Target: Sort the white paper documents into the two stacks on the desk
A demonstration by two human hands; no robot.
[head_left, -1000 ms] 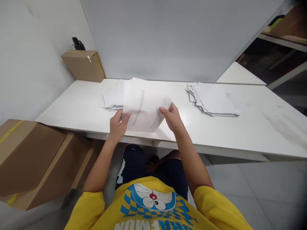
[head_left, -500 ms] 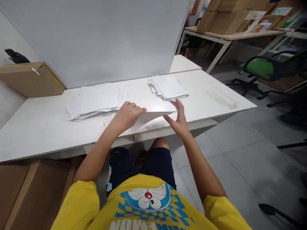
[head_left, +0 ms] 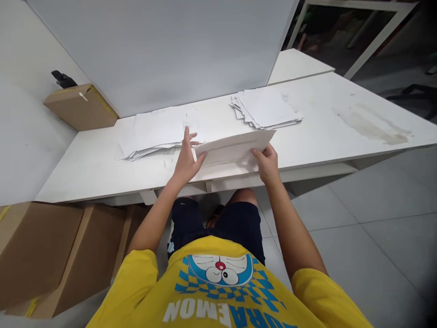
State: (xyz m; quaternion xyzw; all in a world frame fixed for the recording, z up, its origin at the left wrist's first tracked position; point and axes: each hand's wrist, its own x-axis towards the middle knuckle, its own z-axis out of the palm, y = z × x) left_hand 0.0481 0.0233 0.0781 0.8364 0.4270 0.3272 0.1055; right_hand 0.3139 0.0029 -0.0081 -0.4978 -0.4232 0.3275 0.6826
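A: Moved since half a second ago: the sheet (head_left: 235,149), then nearly edge-on, now tips its printed face toward the person. Right hand (head_left: 268,165), earlier loose by the corner, has closed on it.

B: Left hand (head_left: 186,163)?

A: Was folded over the left end. Fingers now spread wide, forefinger up, thumb at the sheet's left edge. Cannot tell whether the thumb presses the paper.

B: Right fingers?

A: Narrow, holding the sheet's right end, thumb on the printed face.

B: Where is the sheet?

A: Tilted, between the hands, over the near part of the tabletop (head_left: 317,136). Print too faint to read.

B: Surroundings?

A: Left stack (head_left: 157,130) of papers beyond the left hand, edges uneven. Right stack (head_left: 268,107) beyond the sheet's right end, also ragged. Cardboard box (head_left: 82,109) at the far left corner. Stain (head_left: 375,124) on the right side. Large cartons (head_left: 37,248) below, at left.
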